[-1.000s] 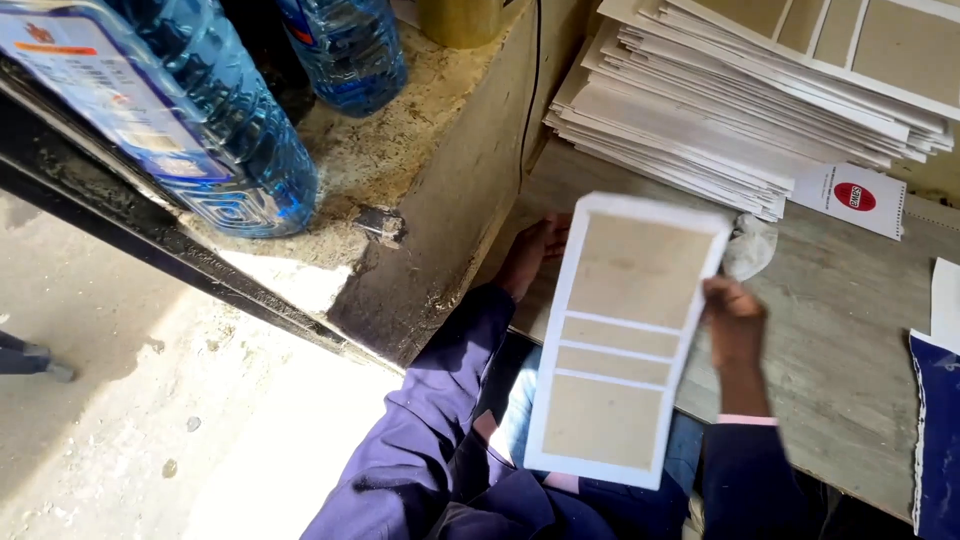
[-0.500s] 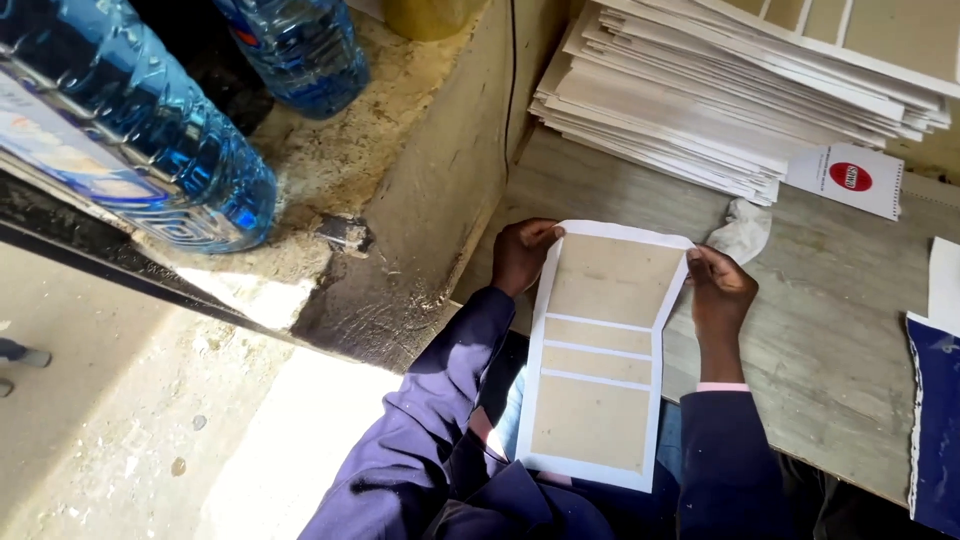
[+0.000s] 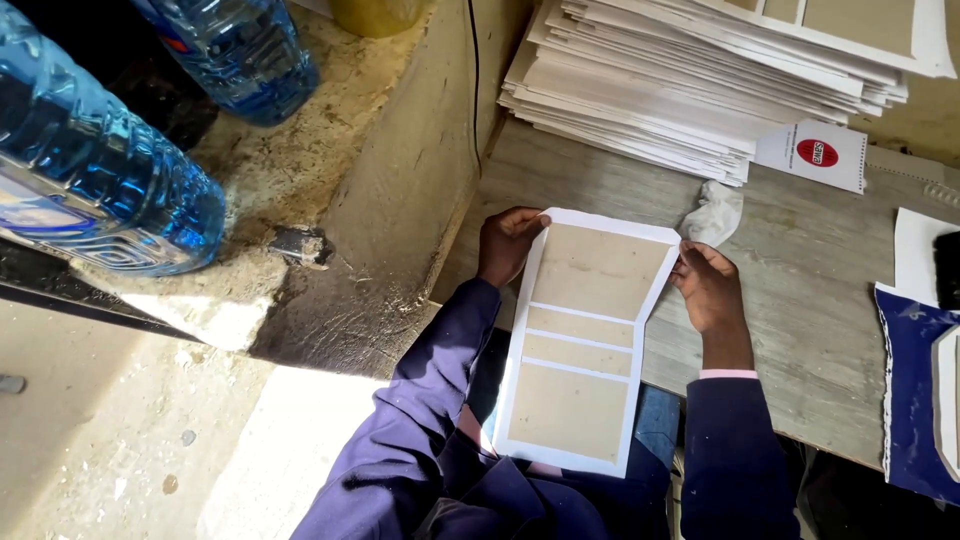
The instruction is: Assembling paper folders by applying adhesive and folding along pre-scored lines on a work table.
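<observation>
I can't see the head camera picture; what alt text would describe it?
Two hands, left hand and right hand, hold a white card with brown panels by its top edges over a wooden table, below a stack of similar cards and blue water bottles.

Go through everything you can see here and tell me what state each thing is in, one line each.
Card sheet: flat, held at its top corners, lower end over the lap.
Left hand: grip on the sheet's top left corner.
Right hand: grip on the sheet's right edge.
Stack of sheets: piled high, edges uneven.
Blue bottles: lying on the ledge.
White cloth: crumpled on the table.
</observation>
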